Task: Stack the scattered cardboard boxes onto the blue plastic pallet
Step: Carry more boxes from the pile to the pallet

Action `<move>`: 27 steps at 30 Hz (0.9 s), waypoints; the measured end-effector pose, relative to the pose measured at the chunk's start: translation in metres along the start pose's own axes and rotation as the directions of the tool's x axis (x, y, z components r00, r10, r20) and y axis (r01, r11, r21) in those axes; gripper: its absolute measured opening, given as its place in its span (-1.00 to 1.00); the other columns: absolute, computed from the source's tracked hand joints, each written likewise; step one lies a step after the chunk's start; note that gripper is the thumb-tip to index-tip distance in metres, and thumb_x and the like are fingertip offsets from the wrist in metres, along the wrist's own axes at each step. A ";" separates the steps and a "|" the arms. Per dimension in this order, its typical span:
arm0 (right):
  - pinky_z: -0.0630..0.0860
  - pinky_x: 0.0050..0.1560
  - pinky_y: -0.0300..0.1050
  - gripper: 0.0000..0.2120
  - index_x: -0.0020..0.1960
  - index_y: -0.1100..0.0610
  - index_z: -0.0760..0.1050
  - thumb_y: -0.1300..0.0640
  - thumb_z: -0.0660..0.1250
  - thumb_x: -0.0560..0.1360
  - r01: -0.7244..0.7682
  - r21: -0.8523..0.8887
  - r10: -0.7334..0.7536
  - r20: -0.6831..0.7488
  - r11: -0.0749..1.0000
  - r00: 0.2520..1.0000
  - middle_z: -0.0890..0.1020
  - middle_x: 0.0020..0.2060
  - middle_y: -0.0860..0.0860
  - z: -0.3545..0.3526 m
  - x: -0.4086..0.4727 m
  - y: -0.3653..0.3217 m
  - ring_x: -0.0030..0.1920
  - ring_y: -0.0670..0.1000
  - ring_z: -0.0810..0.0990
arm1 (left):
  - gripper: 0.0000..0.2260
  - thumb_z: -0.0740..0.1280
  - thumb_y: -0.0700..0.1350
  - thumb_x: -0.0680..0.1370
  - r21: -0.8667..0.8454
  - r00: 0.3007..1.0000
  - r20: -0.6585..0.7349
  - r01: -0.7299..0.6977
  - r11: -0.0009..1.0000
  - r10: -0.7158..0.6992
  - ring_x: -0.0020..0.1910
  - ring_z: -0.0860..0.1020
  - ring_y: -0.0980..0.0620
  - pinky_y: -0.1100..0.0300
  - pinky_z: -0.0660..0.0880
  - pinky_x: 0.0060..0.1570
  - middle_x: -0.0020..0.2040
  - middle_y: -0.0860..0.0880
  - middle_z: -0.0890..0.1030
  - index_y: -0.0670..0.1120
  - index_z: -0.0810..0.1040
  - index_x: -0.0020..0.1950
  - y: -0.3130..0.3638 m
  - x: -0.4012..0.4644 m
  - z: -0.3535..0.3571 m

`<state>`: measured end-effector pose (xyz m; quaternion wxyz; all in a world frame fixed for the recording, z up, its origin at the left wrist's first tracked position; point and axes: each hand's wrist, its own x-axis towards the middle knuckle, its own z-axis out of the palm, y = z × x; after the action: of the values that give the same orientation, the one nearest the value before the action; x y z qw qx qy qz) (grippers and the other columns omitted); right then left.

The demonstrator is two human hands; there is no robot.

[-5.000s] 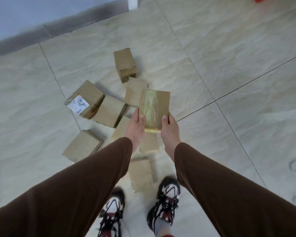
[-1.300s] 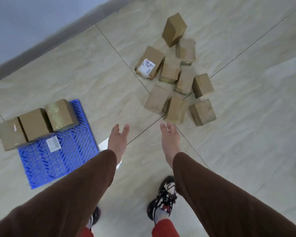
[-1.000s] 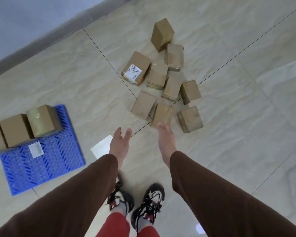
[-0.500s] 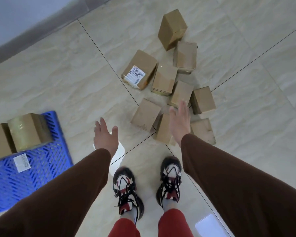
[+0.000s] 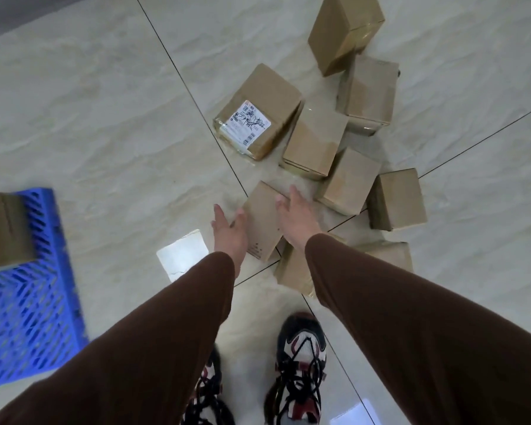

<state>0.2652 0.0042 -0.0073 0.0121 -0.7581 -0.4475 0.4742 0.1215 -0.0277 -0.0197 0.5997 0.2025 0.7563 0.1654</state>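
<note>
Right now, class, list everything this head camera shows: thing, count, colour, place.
Scattered cardboard boxes: nine, brown, clustered on the floor ahead; two partly hidden by the right arm.
White shipping label: one, on the leftmost scattered box.
Cardboard box on the pallet: one, brown, far left edge.
Blue plastic pallet: one, left.
Glossy floor tiles: beige, dark joints.
Laced shoes: two, black, white and red, bottom centre.
Long sleeves: two, brown.
Left hand: open, left of the nearest box.
Right hand: open, over that box's right side.

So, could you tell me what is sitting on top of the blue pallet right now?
One cardboard box rests on the blue pallet at its far end, cut off by the picture's left edge. Anything further left is out of view; the slats under the box are hidden.
</note>
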 end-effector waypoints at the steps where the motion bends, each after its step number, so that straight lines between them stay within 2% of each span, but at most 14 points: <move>1: 0.09 0.59 0.04 -0.41 0.66 0.16 0.05 -0.08 0.02 0.72 -0.012 0.003 0.012 0.014 1.000 1.000 0.16 0.64 0.13 0.000 0.001 -0.002 0.62 0.14 0.12 | -0.36 0.12 0.26 0.64 -0.039 0.999 0.018 0.032 0.999 -0.031 0.58 0.23 -0.11 -0.10 0.21 0.53 0.65 -0.04 0.12 0.16 -0.06 0.65 0.001 0.000 0.001; 3: 0.22 0.53 0.12 -0.46 0.61 0.17 0.20 -0.07 0.03 0.72 -0.033 0.015 0.033 0.021 0.999 0.999 0.29 0.56 0.19 -0.004 -0.003 -0.009 0.54 0.21 0.27 | -0.41 0.12 0.21 0.66 -0.076 0.997 0.065 0.053 0.996 -0.048 0.51 0.34 -0.11 -0.09 0.29 0.50 0.59 -0.06 0.29 0.06 0.10 0.65 0.003 -0.008 -0.001; 6: 0.41 0.41 0.20 -0.53 0.54 0.13 0.34 -0.05 0.08 0.70 0.012 0.072 -0.012 -0.007 0.997 1.000 0.42 0.45 0.17 -0.016 -0.027 -0.026 0.42 0.21 0.44 | -0.47 0.16 0.13 0.68 -0.117 0.997 0.079 0.026 0.993 -0.017 0.47 0.40 -0.08 -0.06 0.33 0.48 0.54 -0.04 0.38 -0.02 0.23 0.62 0.010 -0.036 -0.017; 9: 0.46 0.38 0.18 -0.57 0.52 0.07 0.39 -0.01 0.14 0.69 0.056 0.143 -0.052 -0.032 0.988 0.998 0.45 0.43 0.10 -0.024 -0.064 -0.050 0.36 0.15 0.50 | -0.51 0.22 0.09 0.67 -0.185 0.999 0.042 0.001 0.983 0.007 0.45 0.42 0.00 -0.03 0.36 0.47 0.52 0.03 0.40 0.05 0.27 0.60 0.020 -0.074 -0.046; 11: 0.42 0.41 0.12 -0.60 0.50 0.09 0.40 0.04 0.16 0.69 0.094 0.172 -0.087 -0.045 0.981 0.995 0.47 0.40 0.11 -0.025 -0.092 -0.069 0.36 0.13 0.50 | -0.53 0.24 0.07 0.67 -0.188 0.999 0.023 -0.038 0.981 0.043 0.45 0.42 0.00 -0.03 0.35 0.48 0.51 0.03 0.42 0.05 0.30 0.58 0.026 -0.099 -0.072; 15: 0.38 0.42 0.02 -0.64 0.47 0.03 0.41 0.09 0.17 0.69 0.170 0.188 -0.160 -0.068 0.967 0.985 0.43 0.39 0.04 -0.012 -0.154 -0.110 0.36 0.05 0.48 | -0.55 0.25 0.02 0.67 -0.187 0.992 -0.001 -0.121 0.975 0.123 0.44 0.44 0.02 -0.01 0.34 0.48 0.49 0.01 0.46 0.02 0.34 0.57 0.030 -0.145 -0.137; 20: 0.30 0.40 -0.18 -0.59 0.50 0.01 0.40 0.15 0.21 0.66 0.259 0.197 -0.247 -0.081 0.946 0.966 0.41 0.40 0.01 0.034 -0.216 -0.156 0.37 0.00 0.44 | -0.55 0.25 0.02 0.67 -0.226 0.986 -0.029 -0.164 0.960 0.161 0.40 0.48 0.06 -0.01 0.35 0.48 0.44 0.03 0.51 0.00 0.36 0.56 0.011 -0.194 -0.218; 24: 0.32 0.43 -0.14 -0.51 0.56 -0.01 0.31 0.15 0.24 0.64 0.259 0.238 -0.235 -0.123 0.936 0.964 0.37 0.46 -0.04 0.088 -0.265 -0.186 0.40 -0.04 0.42 | -0.57 0.23 0.01 0.67 -0.278 0.988 -0.050 -0.152 0.948 0.144 0.36 0.51 0.08 0.02 0.38 0.46 0.39 0.04 0.55 0.01 0.38 0.55 -0.016 -0.222 -0.280; 27: 0.43 0.41 -0.03 -0.37 0.61 -0.01 0.18 0.09 0.34 0.60 0.155 0.415 -0.123 -0.105 0.896 0.987 0.41 0.44 -0.06 0.134 -0.303 -0.209 0.32 -0.03 0.52 | -0.56 0.21 0.01 0.67 -0.310 0.990 -0.091 -0.129 0.942 0.105 0.35 0.51 0.06 0.00 0.40 0.44 0.41 0.02 0.53 0.01 0.37 0.55 -0.037 -0.243 -0.329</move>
<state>-0.0168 -0.1341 0.2258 0.2264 -0.7211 -0.3867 0.5284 -0.1550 -0.1852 0.2407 0.5853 0.1424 0.7283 0.3266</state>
